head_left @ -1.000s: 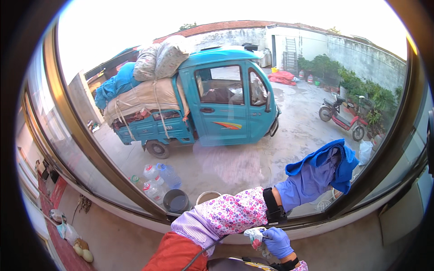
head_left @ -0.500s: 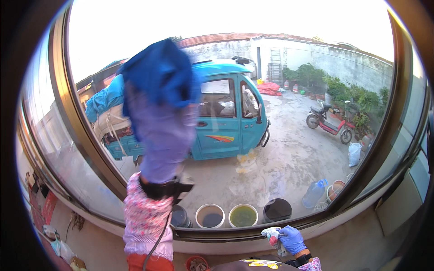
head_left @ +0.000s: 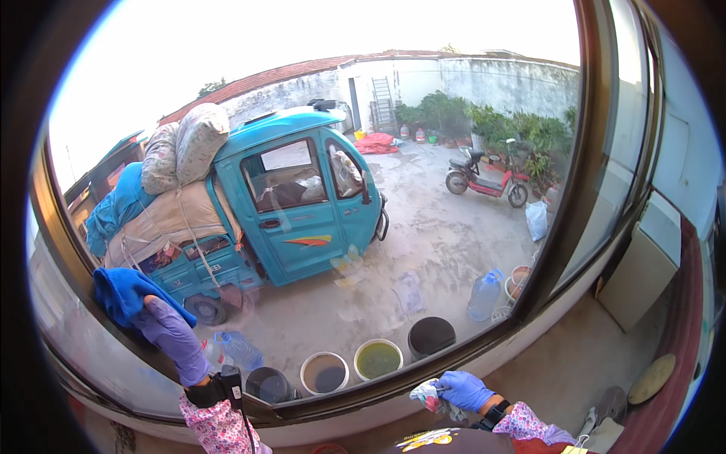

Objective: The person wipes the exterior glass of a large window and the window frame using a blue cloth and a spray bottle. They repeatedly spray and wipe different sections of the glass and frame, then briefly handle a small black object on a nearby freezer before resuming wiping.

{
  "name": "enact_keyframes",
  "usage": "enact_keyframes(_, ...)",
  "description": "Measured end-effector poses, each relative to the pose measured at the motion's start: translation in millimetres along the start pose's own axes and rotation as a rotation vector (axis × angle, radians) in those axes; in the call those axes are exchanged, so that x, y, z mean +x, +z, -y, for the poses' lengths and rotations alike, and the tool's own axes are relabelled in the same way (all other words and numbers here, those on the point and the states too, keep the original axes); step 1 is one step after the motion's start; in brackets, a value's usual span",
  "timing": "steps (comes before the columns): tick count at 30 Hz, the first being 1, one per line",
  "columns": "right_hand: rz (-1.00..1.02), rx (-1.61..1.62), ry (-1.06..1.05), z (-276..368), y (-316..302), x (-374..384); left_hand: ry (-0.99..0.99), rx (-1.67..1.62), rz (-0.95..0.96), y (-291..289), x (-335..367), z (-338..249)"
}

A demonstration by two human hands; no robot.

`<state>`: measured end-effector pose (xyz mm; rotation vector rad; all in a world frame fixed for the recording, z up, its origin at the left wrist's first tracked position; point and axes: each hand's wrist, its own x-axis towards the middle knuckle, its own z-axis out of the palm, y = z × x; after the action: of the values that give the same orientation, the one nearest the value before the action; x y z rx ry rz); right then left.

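My left hand, in a purple glove, presses a folded blue cloth to the lower left part of the window pane, close to its brown frame. The fingers are partly hidden by the cloth. Lower down to the right, my right hand, gloved in the same purple, is closed on a crumpled cloth with a white, red and grey pattern. That hand hovers near the bottom of the window frame, in front of the sill. Both wrists wear black straps, with a dark cable running from the left one.
Through the glass I see a loaded blue three-wheeled truck and a red scooter. Several buckets, one with greenish water, stand outside by the wall beside a clear plastic bottle. A pale cabinet stands inside at right.
My left hand has brought the blue cloth down from high on the pane to its lower left corner. The view has turned and tilted. My right hand still holds the patterned cloth.
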<state>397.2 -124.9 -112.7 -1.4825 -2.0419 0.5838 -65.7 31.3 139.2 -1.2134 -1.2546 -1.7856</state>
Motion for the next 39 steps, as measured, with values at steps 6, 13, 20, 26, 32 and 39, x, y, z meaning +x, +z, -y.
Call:
enact_keyframes(6,-0.056,0.025,-0.046,-34,-21,-12,0.104,0.092,-0.155,43,46,-63)
enact_keyframes(13,-0.182,0.005,0.113,-95,-61,-50,0.615,-0.014,-0.096,127,68,-258)
enact_keyframes(20,-0.204,0.126,0.162,-145,-66,-77,0.982,0.085,0.042,167,-38,-393)
enact_keyframes(26,-0.132,0.11,0.144,-162,-69,-90,0.765,-0.291,0.994,146,-229,-391)
enact_keyframes(32,-0.201,0.076,0.204,-176,-95,-119,0.873,-0.416,1.337,122,-292,-368)
enact_keyframes(39,-0.23,0.078,0.242,-192,-107,-135,0.806,-0.038,0.475,170,-132,-435)
